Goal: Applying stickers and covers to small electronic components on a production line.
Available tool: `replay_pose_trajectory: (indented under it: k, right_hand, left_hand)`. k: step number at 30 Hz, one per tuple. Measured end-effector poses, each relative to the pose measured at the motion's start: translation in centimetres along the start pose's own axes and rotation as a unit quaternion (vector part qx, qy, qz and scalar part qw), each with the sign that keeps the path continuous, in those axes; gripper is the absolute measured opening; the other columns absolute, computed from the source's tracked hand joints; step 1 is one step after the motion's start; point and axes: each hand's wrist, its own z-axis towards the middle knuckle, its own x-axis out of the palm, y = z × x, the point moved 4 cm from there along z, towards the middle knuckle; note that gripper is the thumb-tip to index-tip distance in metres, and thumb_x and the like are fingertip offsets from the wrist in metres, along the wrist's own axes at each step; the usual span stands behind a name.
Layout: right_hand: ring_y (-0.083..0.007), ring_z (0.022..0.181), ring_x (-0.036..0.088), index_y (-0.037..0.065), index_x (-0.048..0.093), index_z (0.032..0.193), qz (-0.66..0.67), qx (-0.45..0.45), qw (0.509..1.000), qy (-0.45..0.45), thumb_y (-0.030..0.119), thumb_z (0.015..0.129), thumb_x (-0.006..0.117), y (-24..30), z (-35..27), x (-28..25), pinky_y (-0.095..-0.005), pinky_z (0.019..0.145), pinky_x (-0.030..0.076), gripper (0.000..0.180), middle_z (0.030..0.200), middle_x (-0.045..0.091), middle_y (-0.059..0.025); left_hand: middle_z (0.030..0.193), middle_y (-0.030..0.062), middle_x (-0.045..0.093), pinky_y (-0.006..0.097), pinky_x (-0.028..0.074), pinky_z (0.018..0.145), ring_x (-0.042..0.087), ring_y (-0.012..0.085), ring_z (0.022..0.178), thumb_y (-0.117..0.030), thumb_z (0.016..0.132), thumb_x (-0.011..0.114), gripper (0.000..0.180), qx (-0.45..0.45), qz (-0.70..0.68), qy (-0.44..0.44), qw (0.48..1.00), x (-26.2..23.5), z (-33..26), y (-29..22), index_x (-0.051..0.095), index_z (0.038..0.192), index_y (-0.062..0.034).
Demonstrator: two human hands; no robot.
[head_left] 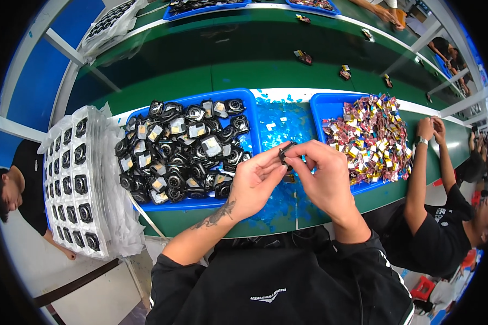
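Between my two hands, over the gap separating two blue bins, is a small black watch case (285,154), seen edge-on. My left hand (257,181) has its fingers closed on one side of it. My right hand (322,170) pinches it from the other side, thumb and forefinger together. Its inner side is hidden by my fingers. On the left, a blue bin (256,122) is heaped with black watch cases (195,112), some showing a pale square part. The right blue bin (319,123) holds a pile of small pink, yellow and white parts (368,141).
Blue film scraps (271,214) litter the green bench between the bins. Stacked white trays (92,189) of watch cases stand at the left. Several small parts lie on the green belt (228,76). Co-workers sit at both sides; one person's hands (431,130) are beyond the right bin.
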Motion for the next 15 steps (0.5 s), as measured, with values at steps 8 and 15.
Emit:
replay_pose_trajectory:
  k: [8,15]
  right_hand:
    - [-0.0233,0.07,0.055,0.008,0.06,0.073,-0.121,-0.073,0.989,-0.038,0.003,0.069,0.076,0.5,0.0,-0.1,-0.0383,0.087,0.044,0.017,0.072,0.059,-0.0053]
    - [-0.0254,0.081,0.052,0.012,0.053,0.07,-0.095,-0.103,0.986,-0.086,0.006,0.061,0.081,-0.5,0.2,-0.1,-0.0412,0.091,0.038,0.031,0.082,0.053,-0.0045]
  left_hand:
    - [0.13,0.0163,0.057,0.031,0.046,0.101,0.055,0.018,0.12,0.005,0.096,0.05,0.047,-0.001,0.037,-0.012,0.999,0.3,-0.2,-0.8,0.04,0.142,0.0065]
    - [0.127,0.0177,0.058,0.031,0.046,0.102,0.057,0.0196,0.119,0.005,0.096,0.049,0.045,-0.007,0.001,-0.002,1.0,0.4,-0.5,0.3,0.039,0.14,0.008]
